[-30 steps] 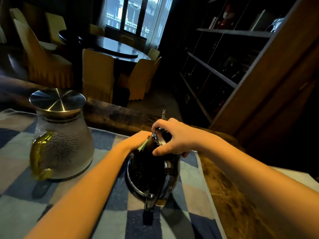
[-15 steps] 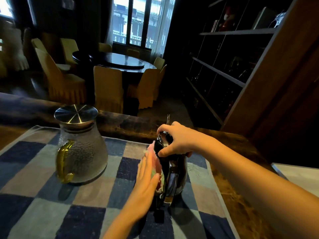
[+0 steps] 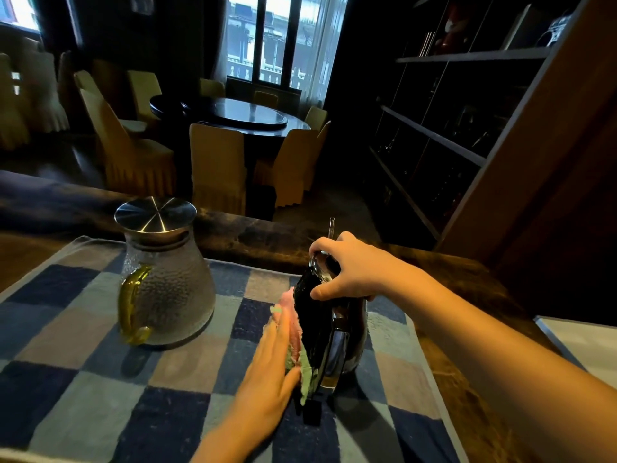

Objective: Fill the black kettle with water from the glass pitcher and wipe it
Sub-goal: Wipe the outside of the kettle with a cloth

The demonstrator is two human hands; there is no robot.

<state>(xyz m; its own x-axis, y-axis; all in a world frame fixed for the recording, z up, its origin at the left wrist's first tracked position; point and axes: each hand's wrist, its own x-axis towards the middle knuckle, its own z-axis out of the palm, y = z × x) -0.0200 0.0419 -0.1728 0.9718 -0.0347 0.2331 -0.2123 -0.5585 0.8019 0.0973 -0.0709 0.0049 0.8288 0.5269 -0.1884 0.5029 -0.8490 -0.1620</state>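
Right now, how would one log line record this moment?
stage: wiping | left hand: flat, pressing cloth on kettle | right hand: gripping kettle top | pitcher: lidded, apart

One kettle (image 3: pixel 329 329), one pitcher (image 3: pixel 167 282), one cloth (image 3: pixel 295 345), two hands.

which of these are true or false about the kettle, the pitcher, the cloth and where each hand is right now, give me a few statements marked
1. The right hand grips the top of the black kettle. True.
2. The left hand holds the glass pitcher by its handle. False: it presses a pink and green cloth flat against the kettle's side, and the pitcher stands alone.
3. The pitcher's metal lid is on. True.
4. The kettle lies on its side on bare wood. False: it stands upright on the checked mat.
5. The pitcher stands to the left of the kettle, apart from it. True.
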